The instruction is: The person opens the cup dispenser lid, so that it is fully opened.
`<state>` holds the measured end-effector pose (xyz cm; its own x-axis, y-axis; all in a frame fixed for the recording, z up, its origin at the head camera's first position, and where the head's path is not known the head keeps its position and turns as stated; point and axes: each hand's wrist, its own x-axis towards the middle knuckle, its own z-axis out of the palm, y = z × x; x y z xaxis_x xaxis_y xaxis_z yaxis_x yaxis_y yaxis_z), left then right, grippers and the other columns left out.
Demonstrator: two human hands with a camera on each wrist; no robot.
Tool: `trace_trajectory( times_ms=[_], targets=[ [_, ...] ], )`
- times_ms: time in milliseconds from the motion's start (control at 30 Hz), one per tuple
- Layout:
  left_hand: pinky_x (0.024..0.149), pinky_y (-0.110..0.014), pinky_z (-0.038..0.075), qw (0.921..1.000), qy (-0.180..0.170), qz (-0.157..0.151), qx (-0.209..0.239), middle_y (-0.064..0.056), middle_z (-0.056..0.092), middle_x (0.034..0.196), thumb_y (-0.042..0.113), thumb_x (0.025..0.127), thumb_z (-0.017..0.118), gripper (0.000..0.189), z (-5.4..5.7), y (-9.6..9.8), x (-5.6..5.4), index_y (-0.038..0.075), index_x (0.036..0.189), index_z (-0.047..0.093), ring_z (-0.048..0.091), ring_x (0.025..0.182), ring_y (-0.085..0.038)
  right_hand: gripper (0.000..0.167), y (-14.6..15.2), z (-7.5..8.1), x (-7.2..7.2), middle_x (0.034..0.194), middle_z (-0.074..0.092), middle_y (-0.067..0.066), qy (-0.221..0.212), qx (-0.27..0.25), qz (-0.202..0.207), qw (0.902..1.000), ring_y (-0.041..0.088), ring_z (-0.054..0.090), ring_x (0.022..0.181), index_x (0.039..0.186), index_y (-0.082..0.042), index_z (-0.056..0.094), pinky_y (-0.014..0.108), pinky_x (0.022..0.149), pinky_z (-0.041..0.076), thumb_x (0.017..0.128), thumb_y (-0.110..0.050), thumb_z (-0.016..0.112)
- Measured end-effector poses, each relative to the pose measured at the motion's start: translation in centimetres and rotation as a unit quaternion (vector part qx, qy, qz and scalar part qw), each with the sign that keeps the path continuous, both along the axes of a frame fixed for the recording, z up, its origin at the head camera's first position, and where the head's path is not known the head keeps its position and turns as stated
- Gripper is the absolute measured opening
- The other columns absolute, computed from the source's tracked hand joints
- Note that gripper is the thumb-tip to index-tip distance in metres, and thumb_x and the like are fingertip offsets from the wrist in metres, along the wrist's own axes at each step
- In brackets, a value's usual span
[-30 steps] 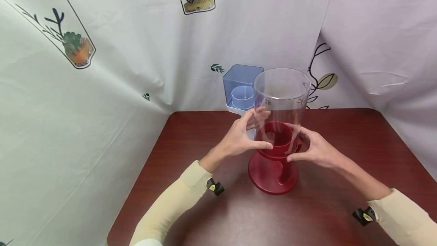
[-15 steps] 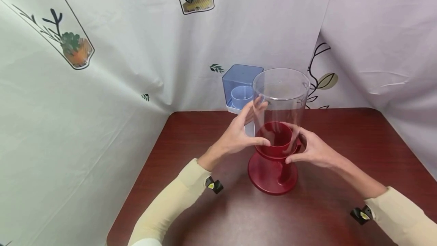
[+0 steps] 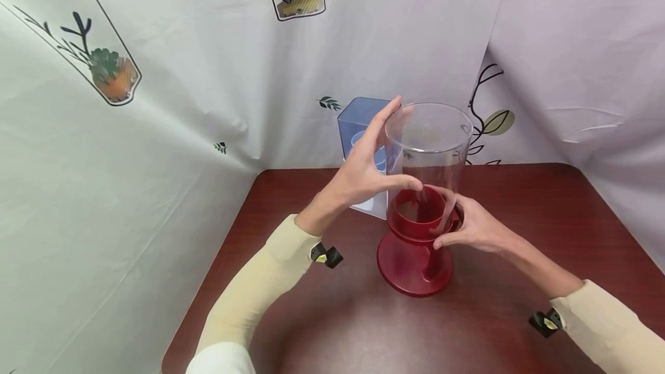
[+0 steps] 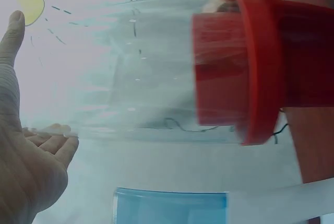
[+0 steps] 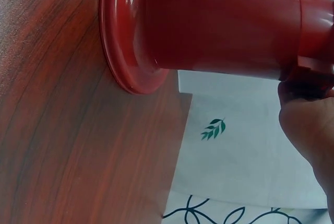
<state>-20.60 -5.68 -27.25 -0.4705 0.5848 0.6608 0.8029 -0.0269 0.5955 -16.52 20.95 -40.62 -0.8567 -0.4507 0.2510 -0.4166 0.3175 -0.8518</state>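
Observation:
A red stand (image 3: pixel 414 270) with a round base stands upright on the table. Its ring-shaped top carries a tall clear plastic cylinder (image 3: pixel 433 160) with an open upper rim. My right hand (image 3: pixel 480 227) grips the stand's collar from the right, thumb in front and fingers behind. In the right wrist view the stand's red column (image 5: pixel 222 31) rises from its base, with part of that hand at the right edge. My left hand (image 3: pixel 361 172) is spread beside the upper cylinder, fingers up near the rim and thumb across the front. In the left wrist view its fingertips (image 4: pixel 65 151) overlap the rim.
Behind the left hand stands a translucent blue box (image 3: pixel 353 117) with a round blue part inside, on a white support (image 3: pixel 371 206). White cloth with plant prints (image 3: pixel 312 62) hangs around the dark red wooden table (image 3: pixel 525 212).
My left hand has risen along the cylinder from around the red collar to near the upper rim. The right hand and the stand stay nearly in place.

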Motion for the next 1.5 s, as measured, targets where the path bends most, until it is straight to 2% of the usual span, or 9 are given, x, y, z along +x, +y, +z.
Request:
trace_trajectory(
  times_ms=[133, 267, 400, 567, 667, 833, 1233, 1333, 1500],
  targets=[
    [0.123, -0.036, 0.036, 0.9991, 0.041, -0.002, 0.010, -0.020, 0.040, 0.165, 0.000, 0.067, 0.100, 0.127, 1.5, 0.6, -0.2, -0.003, 0.166, 0.021, 0.041, 0.152, -0.015, 0.096, 0.0, -0.1, 0.0, 0.135, 0.067, 0.016, -0.009, -0.010, 0.006, 0.9999, 0.026, 0.066, 0.112, 0.156, -0.004, 0.045, 0.031, 0.085, 0.061, 0.076, -0.014, 0.096],
    [0.123, -0.033, 0.034, 0.9988, 0.047, 0.011, -0.007, -0.017, 0.042, 0.165, 0.008, 0.071, 0.101, 0.118, 3.2, 1.2, -0.2, -0.004, 0.163, 0.029, 0.041, 0.149, -0.008, 0.092, 0.0, -0.1, 0.1, 0.132, 0.068, 0.015, -0.010, -0.011, 0.002, 0.9999, 0.025, 0.066, 0.108, 0.154, -0.004, 0.047, 0.032, 0.083, 0.062, 0.077, -0.014, 0.096],
    [0.121, -0.024, 0.032, 0.9958, 0.037, 0.039, -0.074, -0.006, 0.044, 0.165, 0.025, 0.077, 0.099, 0.109, 4.8, 1.6, -0.2, 0.004, 0.163, 0.036, 0.040, 0.148, -0.003, 0.090, 0.1, -0.2, 0.1, 0.129, 0.069, 0.013, -0.004, -0.001, -0.005, 1.0000, 0.021, 0.066, 0.105, 0.154, -0.006, 0.048, 0.032, 0.080, 0.062, 0.077, -0.016, 0.095],
    [0.117, -0.018, 0.032, 0.9834, 0.023, 0.068, -0.167, 0.007, 0.048, 0.161, 0.043, 0.082, 0.091, 0.096, 6.1, 1.9, 0.0, 0.016, 0.162, 0.044, 0.041, 0.143, 0.002, 0.090, 0.2, -0.3, 0.1, 0.129, 0.069, 0.012, -0.003, 0.003, -0.005, 1.0000, 0.019, 0.067, 0.106, 0.154, -0.008, 0.048, 0.033, 0.080, 0.063, 0.078, -0.017, 0.095],
    [0.115, -0.019, 0.034, 0.9794, 0.031, 0.069, -0.187, 0.009, 0.052, 0.157, 0.048, 0.085, 0.086, 0.086, 6.4, 2.0, 0.0, 0.018, 0.157, 0.050, 0.042, 0.140, 0.004, 0.090, 0.3, -0.4, 0.0, 0.130, 0.069, 0.012, -0.003, 0.002, -0.004, 1.0000, 0.020, 0.067, 0.106, 0.154, -0.008, 0.048, 0.033, 0.081, 0.063, 0.078, -0.017, 0.095],
    [0.113, -0.019, 0.037, 0.9790, 0.044, 0.066, -0.188, 0.008, 0.056, 0.151, 0.047, 0.087, 0.084, 0.074, 6.4, 2.0, -0.2, 0.017, 0.149, 0.058, 0.047, 0.137, 0.002, 0.089, 0.2, -0.4, -0.1, 0.131, 0.069, 0.011, 0.000, 0.002, -0.003, 1.0000, 0.025, 0.067, 0.109, 0.153, -0.010, 0.049, 0.033, 0.082, 0.063, 0.077, -0.018, 0.096],
    [0.112, -0.018, 0.039, 0.9811, -0.026, 0.078, -0.175, 0.013, 0.058, 0.148, 0.048, 0.086, 0.083, 0.075, 6.2, 1.9, -0.7, 0.020, 0.151, 0.057, 0.052, 0.134, 0.002, 0.092, 0.2, -0.2, -0.1, 0.132, 0.068, 0.005, 0.002, 0.019, -0.010, 0.9998, 0.025, 0.065, 0.112, 0.154, -0.014, 0.048, 0.034, 0.083, 0.063, 0.076, -0.022, 0.096],
    [0.112, -0.018, 0.039, 0.9800, -0.020, 0.081, -0.181, 0.013, 0.057, 0.148, 0.049, 0.086, 0.083, 0.075, 6.2, 1.8, -0.6, 0.021, 0.151, 0.056, 0.052, 0.135, 0.001, 0.092, 0.2, -0.1, -0.1, 0.132, 0.068, 0.005, 0.007, 0.021, -0.009, 0.9997, 0.025, 0.065, 0.111, 0.154, -0.013, 0.049, 0.034, 0.083, 0.063, 0.076, -0.022, 0.097],
    [0.112, -0.017, 0.038, 0.9797, 0.018, 0.072, -0.186, 0.008, 0.057, 0.146, 0.047, 0.087, 0.083, 0.070, 6.2, 1.7, -0.2, 0.018, 0.146, 0.060, 0.051, 0.136, 0.000, 0.089, 0.3, 0.0, -0.1, 0.131, 0.069, 0.008, 0.001, 0.018, -0.004, 0.9998, 0.025, 0.067, 0.110, 0.152, -0.012, 0.050, 0.035, 0.082, 0.063, 0.077, -0.021, 0.096]
  ],
)
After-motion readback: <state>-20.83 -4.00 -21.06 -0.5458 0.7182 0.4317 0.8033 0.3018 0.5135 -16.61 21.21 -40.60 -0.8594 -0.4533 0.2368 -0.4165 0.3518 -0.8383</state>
